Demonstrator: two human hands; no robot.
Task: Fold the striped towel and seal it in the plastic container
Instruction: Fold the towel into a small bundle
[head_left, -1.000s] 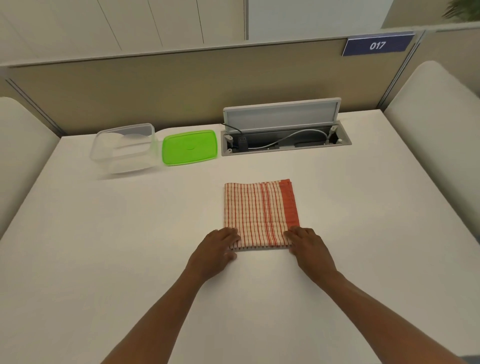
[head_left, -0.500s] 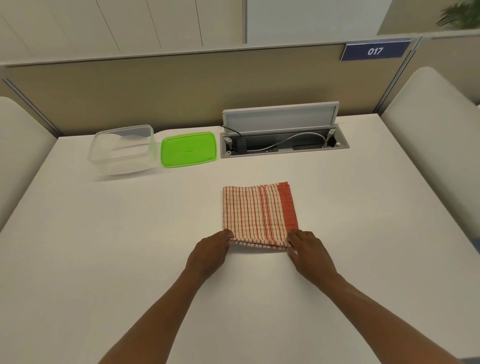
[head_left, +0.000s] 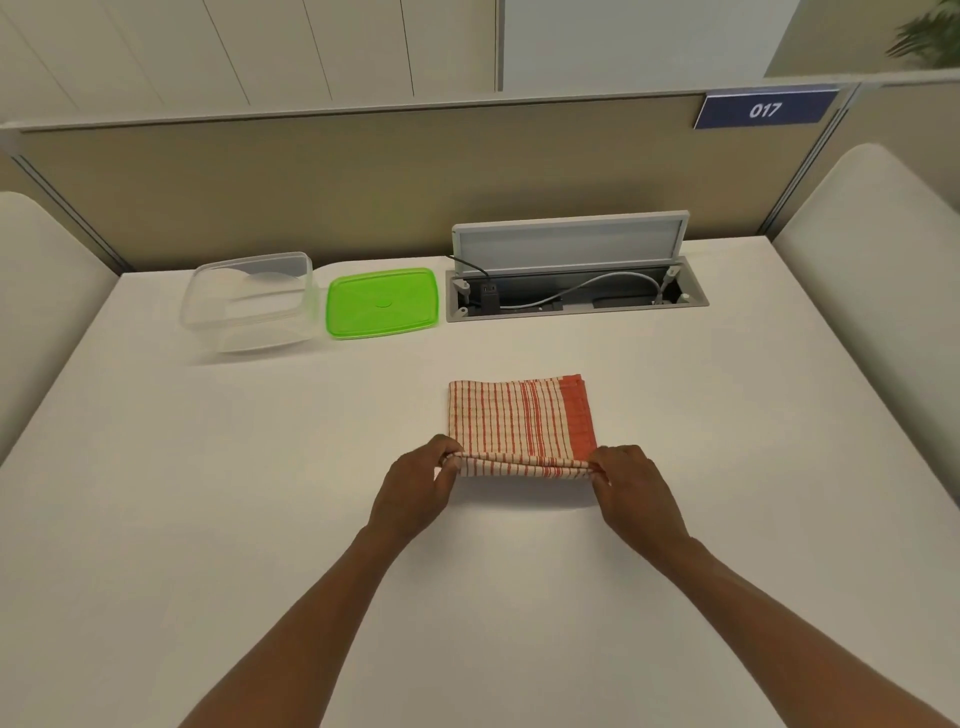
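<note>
Red-and-cream cloth is lying near the middle of the white table (head_left: 208, 519) in the head view: the striped towel (head_left: 519, 421) is already folded down to a compact rectangle of several layers, with its solid red band running along the right side. The left hand (head_left: 415, 493) is pinching the near left corner between thumb and fingers, and the right hand (head_left: 631, 488) is pinching the near right corner the same way; both are closed on the cloth and are raising the near edge just clear of the table, so that a shadow is showing beneath it. The far edge is resting flat on the table.

Judging by this, the folding is well along but not finished: one more fold, near edge over to far edge, is probably being started, which would make the bundle narrower. Whether the towel as it lies now would already fit the box is hard to say from this angle.

Well apart from the towel, at the back left of the table, the plastic container (head_left: 249, 301) is standing open and empty, as far as its clear walls are showing. Its green lid (head_left: 382, 303) is lying flat just beside it on the right, next to an open cable tray (head_left: 576, 293) set into the table. So placing the towel inside and pressing the lid on are both still waiting to be done.
</note>
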